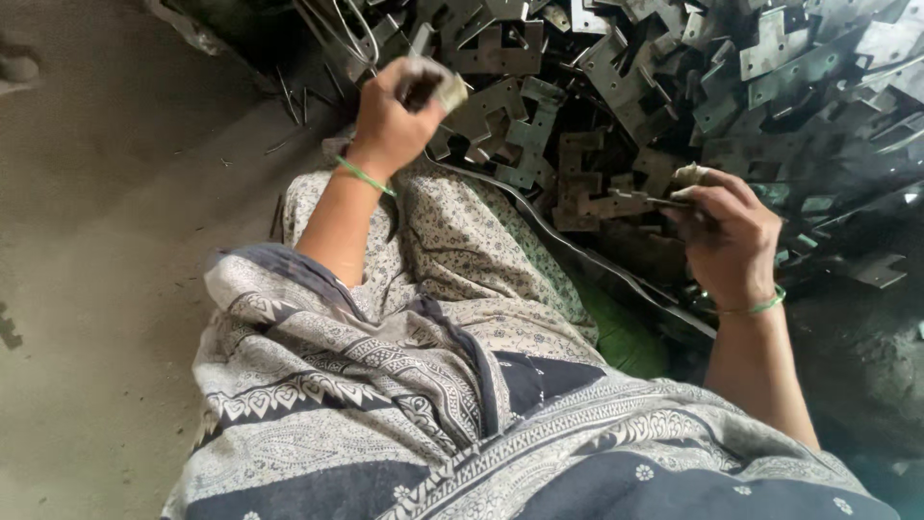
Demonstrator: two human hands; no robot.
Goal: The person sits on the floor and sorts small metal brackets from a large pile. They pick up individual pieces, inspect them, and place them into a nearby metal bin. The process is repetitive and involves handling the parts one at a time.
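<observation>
Left hand (397,116) is gripping a small grey block (438,85); right hand (730,236) is pinching a flat metal bracket (602,204) beside the bracket heap (731,77).

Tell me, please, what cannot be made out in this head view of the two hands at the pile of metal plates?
- What the left hand holds: a small pale thing, mostly wrapped by the fingers and blurred.
- The right hand grip: its fingertips hide how it pinches the flat metal plate.
- The pile of metal plates: cut off by the top and right edges.
- The ground under the pile: lost in shadow.
</observation>
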